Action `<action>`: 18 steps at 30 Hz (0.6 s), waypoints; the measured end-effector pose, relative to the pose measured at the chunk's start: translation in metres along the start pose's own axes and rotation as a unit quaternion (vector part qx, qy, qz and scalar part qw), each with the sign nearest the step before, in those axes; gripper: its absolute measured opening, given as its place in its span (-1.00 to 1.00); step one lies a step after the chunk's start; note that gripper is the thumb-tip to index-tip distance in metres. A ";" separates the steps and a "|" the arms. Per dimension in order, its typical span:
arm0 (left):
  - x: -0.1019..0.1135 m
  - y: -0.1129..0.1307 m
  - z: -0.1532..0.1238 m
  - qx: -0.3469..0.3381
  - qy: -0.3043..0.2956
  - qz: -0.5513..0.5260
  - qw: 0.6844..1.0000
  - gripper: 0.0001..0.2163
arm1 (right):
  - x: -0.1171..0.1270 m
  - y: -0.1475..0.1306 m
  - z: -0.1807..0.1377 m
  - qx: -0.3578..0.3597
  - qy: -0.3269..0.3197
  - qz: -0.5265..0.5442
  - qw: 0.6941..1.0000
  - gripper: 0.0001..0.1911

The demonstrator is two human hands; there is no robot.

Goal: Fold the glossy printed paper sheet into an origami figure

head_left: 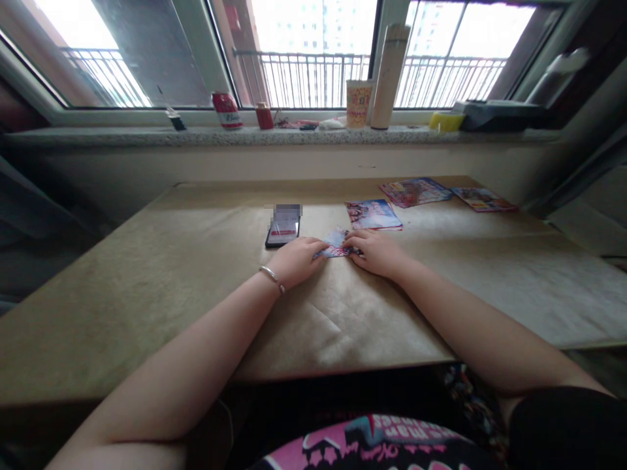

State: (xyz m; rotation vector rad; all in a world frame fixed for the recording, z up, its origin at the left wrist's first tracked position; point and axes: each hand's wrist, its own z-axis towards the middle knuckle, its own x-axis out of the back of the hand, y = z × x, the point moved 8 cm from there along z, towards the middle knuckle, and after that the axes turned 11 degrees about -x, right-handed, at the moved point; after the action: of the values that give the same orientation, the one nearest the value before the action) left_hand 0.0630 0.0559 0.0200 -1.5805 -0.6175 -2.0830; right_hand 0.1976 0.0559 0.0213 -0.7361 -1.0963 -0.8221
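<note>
We take the phone (283,228) on the desk (147,281) as the reference point. The printed sheet (336,245) lies to the right of the phone and slightly nearer to us. Our left hand (296,261), with a bracelet (272,279) at the wrist, has its fingers on the sheet's left end, the end closer to the phone. Our right hand (375,253) has its fingers on the opposite end, farther from the phone. We cannot tell whether either hand pinches the sheet or only presses on it.

We note two items close to the working area. The phone sits just beside our left hand, directly beyond it; we cannot tell whether they touch. To the right of the phone, just past our right hand, lies a stack of printed sheets (375,214). Farther right of the phone and deeper on the desk, we find a middle pile (416,192) and an outer pile (484,199).

Beyond the phone runs the windowsill (196,136). On it, to the left of the phone, stand a red can (226,109) and a small red container (264,116); to the right of the phone stand a patterned cup (359,103), a tall cylinder (390,78), a yellow object (447,122) and a black object (504,116).
</note>
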 end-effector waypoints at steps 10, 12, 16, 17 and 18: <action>-0.011 0.005 0.008 -0.015 0.014 0.030 0.999 -0.76 | 0.000 -0.008 0.001 -0.017 -0.033 -0.062 0.997 -0.76; -0.010 0.006 0.010 -0.009 0.016 0.042 0.999 -0.77 | 0.001 -0.010 0.002 -0.023 -0.026 -0.077 0.996 -0.77; -0.007 0.010 0.012 -0.018 0.028 0.071 0.997 -0.80 | -0.001 -0.015 0.003 -0.032 -0.009 -0.077 0.996 -0.80; -0.006 0.012 0.013 -0.022 0.032 0.078 0.996 -0.81 | -0.002 -0.016 0.003 -0.032 -0.003 -0.071 0.997 -0.80; -0.005 0.013 0.013 -0.026 0.035 0.084 0.996 -0.82 | -0.002 -0.018 0.003 -0.031 0.003 -0.064 0.997 -0.80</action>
State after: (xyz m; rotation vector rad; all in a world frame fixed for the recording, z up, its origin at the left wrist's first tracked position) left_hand 0.0823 0.0535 0.0197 -1.5240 -0.3954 -2.0342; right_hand 0.1804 0.0502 0.0224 -0.7208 -1.1251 -0.9699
